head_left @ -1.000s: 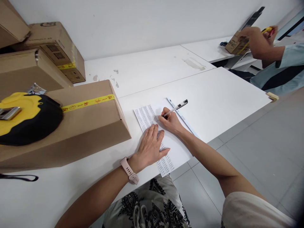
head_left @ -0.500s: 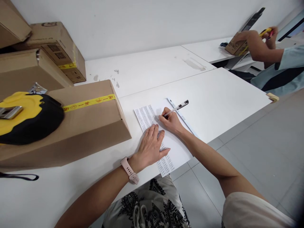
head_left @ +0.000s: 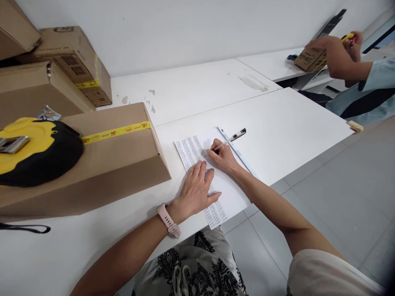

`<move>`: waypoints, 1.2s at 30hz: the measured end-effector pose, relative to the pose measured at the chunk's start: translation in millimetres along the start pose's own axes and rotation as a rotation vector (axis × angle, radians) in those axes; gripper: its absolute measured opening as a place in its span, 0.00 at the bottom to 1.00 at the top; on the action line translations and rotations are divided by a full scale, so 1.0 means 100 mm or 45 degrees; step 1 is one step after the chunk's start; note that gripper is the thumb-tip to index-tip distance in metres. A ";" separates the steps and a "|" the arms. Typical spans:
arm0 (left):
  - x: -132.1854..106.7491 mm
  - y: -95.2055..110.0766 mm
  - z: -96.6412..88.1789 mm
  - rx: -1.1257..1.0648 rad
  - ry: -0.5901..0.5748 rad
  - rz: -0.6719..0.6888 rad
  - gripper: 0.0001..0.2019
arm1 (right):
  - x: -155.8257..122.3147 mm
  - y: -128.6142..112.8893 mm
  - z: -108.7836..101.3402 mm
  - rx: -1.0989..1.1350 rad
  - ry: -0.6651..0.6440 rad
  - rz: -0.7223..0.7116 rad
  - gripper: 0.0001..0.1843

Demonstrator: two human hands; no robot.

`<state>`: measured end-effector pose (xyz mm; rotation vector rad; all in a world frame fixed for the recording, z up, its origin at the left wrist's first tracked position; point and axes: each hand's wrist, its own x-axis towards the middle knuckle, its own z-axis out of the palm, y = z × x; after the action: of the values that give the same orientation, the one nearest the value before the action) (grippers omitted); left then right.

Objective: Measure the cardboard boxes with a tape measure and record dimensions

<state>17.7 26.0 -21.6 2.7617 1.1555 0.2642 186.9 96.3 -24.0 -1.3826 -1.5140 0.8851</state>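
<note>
A printed sheet of paper (head_left: 230, 193) with columns of small text lies at the near edge of the white table (head_left: 277, 123). My left hand (head_left: 196, 189) rests flat on the sheet with fingers stretched out, a pink watch on its wrist. My right hand (head_left: 222, 157) is closed on a pen (head_left: 231, 139) whose tip touches the sheet near its top. A second sheet peeks out beneath the first on the right.
A large cardboard box (head_left: 117, 160) with yellow tape stands left of the paper, a yellow-and-black tape measure (head_left: 37, 152) on top. More boxes (head_left: 74, 61) are stacked behind. At the far right another person (head_left: 364, 78) handles a small box (head_left: 311, 57).
My hands have barely moved; the pen stays on the sheet. The other person's hands and small box have shifted slightly at the far right.
</note>
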 end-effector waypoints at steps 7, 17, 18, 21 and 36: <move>0.00 0.00 -0.01 0.002 -0.008 0.005 0.35 | 0.00 0.02 0.00 -0.026 0.019 -0.015 0.10; 0.00 0.00 0.00 0.004 -0.005 -0.004 0.35 | 0.01 0.00 0.00 -0.022 0.025 -0.002 0.09; 0.00 0.00 0.00 0.007 -0.009 -0.005 0.35 | 0.01 0.00 0.00 -0.021 0.034 -0.004 0.09; 0.01 0.01 -0.02 0.019 -0.022 -0.006 0.35 | 0.01 0.00 -0.01 -0.023 0.043 -0.014 0.09; 0.00 0.01 -0.04 0.001 -0.036 -0.006 0.35 | 0.01 -0.01 -0.02 -0.066 0.033 -0.031 0.09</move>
<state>17.8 25.6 -17.9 2.7540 1.1560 0.2237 188.0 97.3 -22.3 -1.4048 -1.5402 0.8155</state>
